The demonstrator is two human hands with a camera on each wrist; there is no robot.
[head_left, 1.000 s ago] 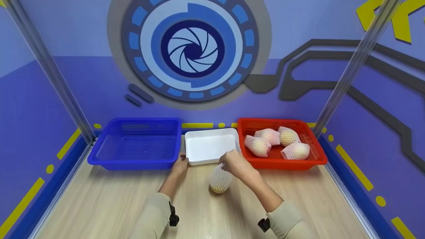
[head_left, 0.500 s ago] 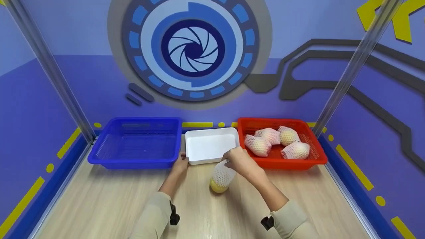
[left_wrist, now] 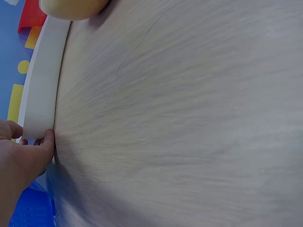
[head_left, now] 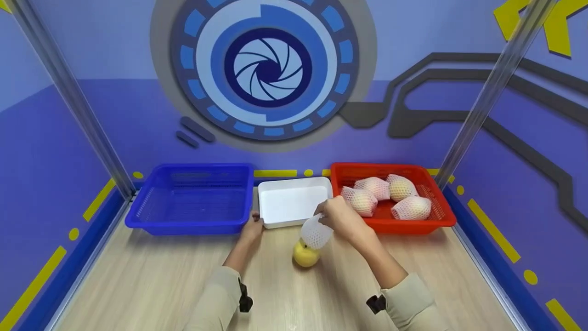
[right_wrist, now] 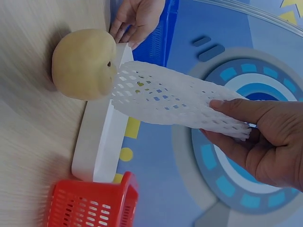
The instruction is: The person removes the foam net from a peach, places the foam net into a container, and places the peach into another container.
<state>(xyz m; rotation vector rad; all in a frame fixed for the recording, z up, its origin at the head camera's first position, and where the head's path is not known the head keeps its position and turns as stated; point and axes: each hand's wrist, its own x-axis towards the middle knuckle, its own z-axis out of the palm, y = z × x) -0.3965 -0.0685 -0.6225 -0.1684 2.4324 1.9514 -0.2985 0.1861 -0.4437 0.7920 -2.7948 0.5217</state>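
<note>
While right hand pinches foam net (yellow fruit beneath), left hand, fingers loose, touches tray.

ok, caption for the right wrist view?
Right hand pinches a white mesh sleeve by a bare yellow fruit, white tray behind.

Left hand at end of white tray

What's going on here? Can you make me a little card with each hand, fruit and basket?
Right hand: pinches a white foam net
Left hand: touches a corner of the white tray
Yellow fruit: on the table, at the net's open end
Red basket: right of the tray, four netted fruits inside
Blue basket: left of the tray
</note>
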